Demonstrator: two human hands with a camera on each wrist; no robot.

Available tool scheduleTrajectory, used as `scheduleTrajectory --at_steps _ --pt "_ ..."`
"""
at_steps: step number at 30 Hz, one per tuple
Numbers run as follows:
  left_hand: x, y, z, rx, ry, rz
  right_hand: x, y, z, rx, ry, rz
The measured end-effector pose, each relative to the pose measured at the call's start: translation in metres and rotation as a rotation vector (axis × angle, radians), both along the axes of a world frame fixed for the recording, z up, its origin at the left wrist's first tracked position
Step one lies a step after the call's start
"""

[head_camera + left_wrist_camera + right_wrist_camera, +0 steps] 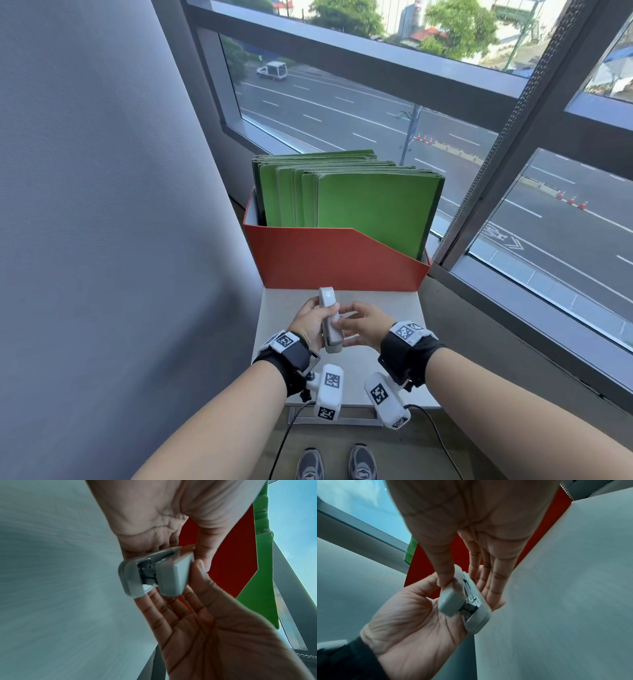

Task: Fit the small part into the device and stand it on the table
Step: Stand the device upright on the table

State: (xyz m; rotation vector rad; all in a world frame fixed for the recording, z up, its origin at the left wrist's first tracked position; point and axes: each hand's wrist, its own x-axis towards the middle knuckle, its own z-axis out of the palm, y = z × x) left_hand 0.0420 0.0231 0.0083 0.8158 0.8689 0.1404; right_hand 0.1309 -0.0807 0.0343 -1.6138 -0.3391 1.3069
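Note:
A grey stapler-like device [329, 318] is held above the small white table [394, 308]. My left hand [313, 325] grips its body, fingers wrapped round it. In the left wrist view the device [171, 577] gapes open, its two grey halves apart and metal parts showing between them. My right hand [363, 325] pinches it from the right. In the right wrist view the thumb [445, 580] presses on one grey half [452, 601] while the straight fingers [489, 582] lie behind the other. I cannot make out a separate small part.
A red file box [325, 260] full of green folders [370, 205] stands at the table's far end. A grey blind [102, 205] hangs close on the left. Window frames [513, 171] run along the right. Cables hang from the wrist cameras at the table's near edge.

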Motion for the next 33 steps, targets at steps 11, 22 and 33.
scheduleTrajectory --at_steps 11,22,33 --pt "-0.004 0.004 -0.006 0.029 0.066 -0.052 -0.005 0.004 -0.013 -0.003 0.006 -0.039" --pt "-0.01 0.052 -0.012 0.437 0.272 -0.302 -0.007 0.059 -0.017 -0.123 -0.093 0.033" --pt "-0.013 0.111 -0.038 0.528 0.49 -0.282 -0.025 0.137 -0.054 -0.231 -0.069 0.12"
